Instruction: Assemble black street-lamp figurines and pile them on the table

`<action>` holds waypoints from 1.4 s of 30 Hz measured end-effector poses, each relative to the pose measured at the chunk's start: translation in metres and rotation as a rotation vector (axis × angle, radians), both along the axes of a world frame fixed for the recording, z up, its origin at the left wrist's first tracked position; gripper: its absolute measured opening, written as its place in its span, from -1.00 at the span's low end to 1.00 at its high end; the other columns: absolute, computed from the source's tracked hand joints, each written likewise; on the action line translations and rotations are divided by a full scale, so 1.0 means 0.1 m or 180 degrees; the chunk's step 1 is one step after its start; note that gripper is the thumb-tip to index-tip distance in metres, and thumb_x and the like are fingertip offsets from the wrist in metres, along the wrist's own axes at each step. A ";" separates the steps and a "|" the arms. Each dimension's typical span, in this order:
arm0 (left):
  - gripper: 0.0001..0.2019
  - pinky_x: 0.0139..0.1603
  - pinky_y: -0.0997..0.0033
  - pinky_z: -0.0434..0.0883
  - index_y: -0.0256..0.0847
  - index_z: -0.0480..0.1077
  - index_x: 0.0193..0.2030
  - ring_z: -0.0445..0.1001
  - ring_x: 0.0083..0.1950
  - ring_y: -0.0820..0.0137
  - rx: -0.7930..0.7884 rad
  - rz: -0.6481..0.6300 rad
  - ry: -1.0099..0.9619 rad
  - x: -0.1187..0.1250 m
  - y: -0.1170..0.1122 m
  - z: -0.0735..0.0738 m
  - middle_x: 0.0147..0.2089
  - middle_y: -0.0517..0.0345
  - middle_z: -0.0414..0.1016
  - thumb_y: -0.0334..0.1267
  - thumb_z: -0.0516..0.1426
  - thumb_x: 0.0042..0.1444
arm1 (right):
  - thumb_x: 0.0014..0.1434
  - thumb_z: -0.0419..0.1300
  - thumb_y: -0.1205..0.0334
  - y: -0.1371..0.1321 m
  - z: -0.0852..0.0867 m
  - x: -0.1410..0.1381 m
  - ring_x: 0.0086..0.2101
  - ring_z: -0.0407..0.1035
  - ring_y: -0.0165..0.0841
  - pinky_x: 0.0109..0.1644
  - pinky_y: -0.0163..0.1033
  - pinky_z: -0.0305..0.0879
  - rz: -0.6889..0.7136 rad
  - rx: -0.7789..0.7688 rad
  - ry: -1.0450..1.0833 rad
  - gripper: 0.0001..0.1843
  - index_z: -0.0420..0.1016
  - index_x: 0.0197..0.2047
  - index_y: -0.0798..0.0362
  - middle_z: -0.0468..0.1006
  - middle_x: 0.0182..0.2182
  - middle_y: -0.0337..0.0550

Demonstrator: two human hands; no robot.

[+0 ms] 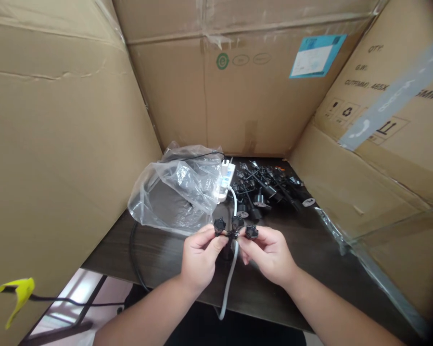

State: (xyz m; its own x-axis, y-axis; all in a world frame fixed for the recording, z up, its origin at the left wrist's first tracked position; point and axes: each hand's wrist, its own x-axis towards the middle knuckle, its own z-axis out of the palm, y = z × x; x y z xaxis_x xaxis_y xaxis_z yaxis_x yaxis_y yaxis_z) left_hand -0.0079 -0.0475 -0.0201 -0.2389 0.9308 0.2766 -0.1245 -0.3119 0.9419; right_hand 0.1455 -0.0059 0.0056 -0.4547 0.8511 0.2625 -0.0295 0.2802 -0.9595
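Both my hands hold a black miniature lamp post (233, 235) with three lantern-shaped heads, above the front part of the dark table. My left hand (200, 252) pinches it near the left head between thumb and fingers. On the other side, my right hand (272, 252) grips it by the right head in the same way. The post below the heads is mostly hidden from this angle. Just beyond my hands lies a pile of similar black lamp posts (263, 185), some showing round bases with pale undersides.
A crumpled clear plastic bag (176, 192) lies on the dark wood table (159, 250) at the left. Beside it is a white power strip (226, 180), its white cable (228, 288) running toward me under my hands. Large cardboard boxes (238, 105) wall in the back and both sides.
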 end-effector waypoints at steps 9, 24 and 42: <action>-0.87 -0.31 0.40 0.35 -0.14 0.62 -0.27 0.37 -0.36 0.39 0.0502 -0.0238 0.0527 -0.05 -0.07 0.10 -0.40 0.10 0.44 -0.34 0.20 0.15 | 0.17 0.25 0.20 -0.02 0.11 0.02 -0.57 0.32 -0.38 -0.47 -0.27 0.30 0.0078 0.1074 -0.0140 -0.86 0.54 -0.38 0.06 0.45 -0.58 -0.17; -0.85 -0.33 0.32 0.35 -0.14 0.61 -0.38 0.38 -0.43 0.34 0.0579 -0.0268 0.0700 -0.06 -0.09 0.15 -0.45 0.03 0.52 -0.23 0.21 0.13 | 0.21 0.20 0.19 -0.07 0.09 0.04 -0.61 0.31 -0.38 -0.50 -0.25 0.29 0.0311 0.0826 -0.0193 -0.74 0.43 -0.50 0.04 0.43 -0.62 -0.17; -0.73 -0.44 0.58 0.47 -0.28 0.57 -0.45 0.48 -0.47 0.51 -0.0820 0.0620 -0.1992 -0.03 0.08 0.11 -0.47 0.14 0.56 -0.18 0.45 -0.28 | -0.02 0.38 0.26 0.00 -0.09 -0.07 -0.24 0.42 -0.26 -0.11 -0.13 0.43 -0.0062 0.0804 -0.0954 -0.50 0.39 0.01 0.03 0.50 -0.22 -0.08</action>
